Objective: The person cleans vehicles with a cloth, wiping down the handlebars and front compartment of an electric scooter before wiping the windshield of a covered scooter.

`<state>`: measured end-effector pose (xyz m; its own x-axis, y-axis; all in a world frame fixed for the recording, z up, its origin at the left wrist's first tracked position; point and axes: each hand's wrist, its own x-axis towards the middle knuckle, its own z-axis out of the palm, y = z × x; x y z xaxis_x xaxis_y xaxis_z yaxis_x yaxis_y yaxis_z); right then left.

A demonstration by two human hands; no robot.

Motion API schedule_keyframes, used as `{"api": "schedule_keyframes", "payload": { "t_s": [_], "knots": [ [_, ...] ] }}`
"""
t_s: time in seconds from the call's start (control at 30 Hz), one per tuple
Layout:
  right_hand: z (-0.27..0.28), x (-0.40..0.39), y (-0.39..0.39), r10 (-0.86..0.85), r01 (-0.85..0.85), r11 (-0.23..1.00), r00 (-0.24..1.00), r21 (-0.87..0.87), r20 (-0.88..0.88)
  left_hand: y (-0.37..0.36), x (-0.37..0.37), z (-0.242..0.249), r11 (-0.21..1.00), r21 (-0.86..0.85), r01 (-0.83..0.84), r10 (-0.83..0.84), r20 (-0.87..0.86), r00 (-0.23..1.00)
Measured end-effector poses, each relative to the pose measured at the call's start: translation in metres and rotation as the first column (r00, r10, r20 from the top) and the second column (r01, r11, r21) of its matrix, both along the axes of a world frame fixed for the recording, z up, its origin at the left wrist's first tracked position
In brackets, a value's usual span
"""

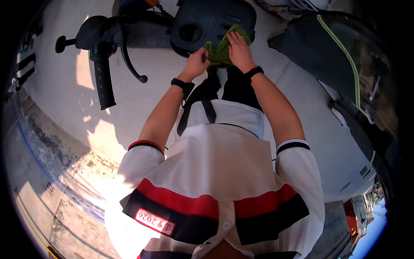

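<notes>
A green cloth point(220, 52) lies bunched and partly spread over the near right part of a black plastic panel point(211, 21) with a round recess. My left hand point(197, 64) pinches the cloth's left edge, its fingers closed on it beside the panel's near edge. With fingers stretched out, my right hand point(239, 49) lies flat on the cloth's right part. Both wrists wear black bands. What lies beneath the cloth is hidden.
A black handlebar grip point(103, 77) with a lever point(131, 69) stands at the upper left. On the right is a large dark cover point(319, 56) with a yellow-green stripe. Pale floor point(151, 77) shows around my legs.
</notes>
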<state>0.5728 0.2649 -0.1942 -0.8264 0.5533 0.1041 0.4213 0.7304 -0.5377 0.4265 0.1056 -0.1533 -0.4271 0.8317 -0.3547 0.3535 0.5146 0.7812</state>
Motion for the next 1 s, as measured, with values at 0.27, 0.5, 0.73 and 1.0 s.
{"api": "schedule_keyframes", "payload": {
  "t_s": [0.27, 0.5, 0.73, 1.0],
  "knots": [
    [-0.001, -0.029, -0.025, 0.281, -0.282, 0.959, 0.922, -0.035, 0.265, -0.051, -0.037, 0.021, 0.984, -0.083, -0.161, 0.163, 0.02, 0.986],
    [-0.003, -0.013, -0.024, 0.053, -0.075, 0.996, 0.926, 0.047, 0.373, -0.071, -0.049, 0.005, 0.966, -0.13, -0.224, 0.228, 0.02, 0.973],
    [0.021, 0.018, -0.021, 0.009, -0.04, 0.997, 0.918, 0.07, 0.398, -0.064, -0.045, -0.026, 0.962, 0.155, -0.225, 0.261, -0.284, 0.923],
    [0.042, 0.03, -0.03, -0.007, 0.003, 1.0, 0.944, 0.011, 0.329, -0.066, -0.057, -0.04, 0.936, 0.207, -0.286, 0.347, -0.382, 0.857]
  ]
}}
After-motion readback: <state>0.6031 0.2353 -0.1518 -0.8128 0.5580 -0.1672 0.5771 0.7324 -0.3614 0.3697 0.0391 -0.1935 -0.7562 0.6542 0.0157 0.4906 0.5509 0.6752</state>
